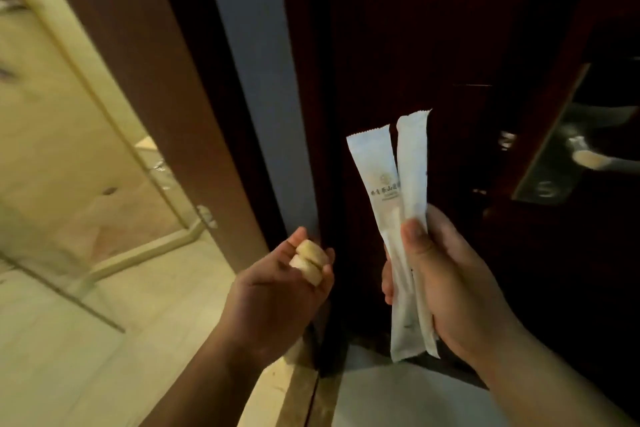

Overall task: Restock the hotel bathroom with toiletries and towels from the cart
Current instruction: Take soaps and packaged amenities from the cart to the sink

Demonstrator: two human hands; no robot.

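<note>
My right hand [446, 281] grips two long white sealed toiletry packets [391, 191] upright, thumb pressed on their front; one carries a small gold logo and printed text. My left hand [277, 291] is closed around two small round cream soaps [310, 262], which stick out between the fingers. Both hands are raised in front of a dark wooden door [398, 45], the left one near the door's edge. No towels or cart are in view.
A brown door frame [156, 80] runs diagonally at left, with the beige tiled bathroom floor [86, 340] and a glass shower partition [69, 149] beyond it. A metal door handle and lock plate [568, 149] sit at right. A stone threshold [287, 388] lies below.
</note>
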